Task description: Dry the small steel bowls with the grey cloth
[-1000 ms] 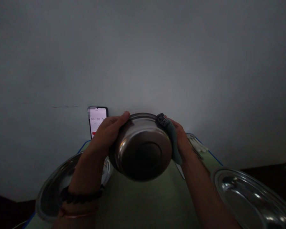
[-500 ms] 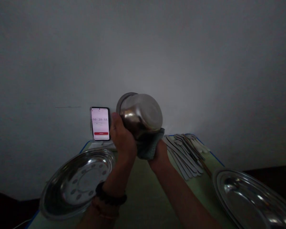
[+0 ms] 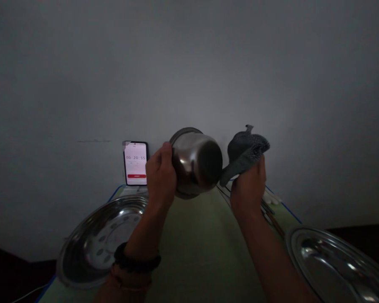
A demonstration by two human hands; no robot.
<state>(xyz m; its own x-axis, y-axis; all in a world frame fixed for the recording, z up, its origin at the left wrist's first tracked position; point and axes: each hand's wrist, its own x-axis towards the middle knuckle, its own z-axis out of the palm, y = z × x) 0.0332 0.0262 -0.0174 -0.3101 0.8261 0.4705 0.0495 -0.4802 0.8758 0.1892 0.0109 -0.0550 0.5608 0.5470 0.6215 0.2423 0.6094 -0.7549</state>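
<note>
L hand [image 3: 161, 179] grips steel bowl [image 3: 189, 162], tilted sideways above table [image 3: 196, 256]; R hand [image 3: 249, 187] holds bunched cloth [image 3: 244, 149] just beside it. For even contact, prob. best to steady bowl w/ L, flatten cloth.

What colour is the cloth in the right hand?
The cloth is grey-green, partly dark with pale flecks; best in the head view.

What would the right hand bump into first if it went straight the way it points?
Probably the wall: the right hand, holding the cloth, points forward and up towards it, though the gap's unclear.
</note>
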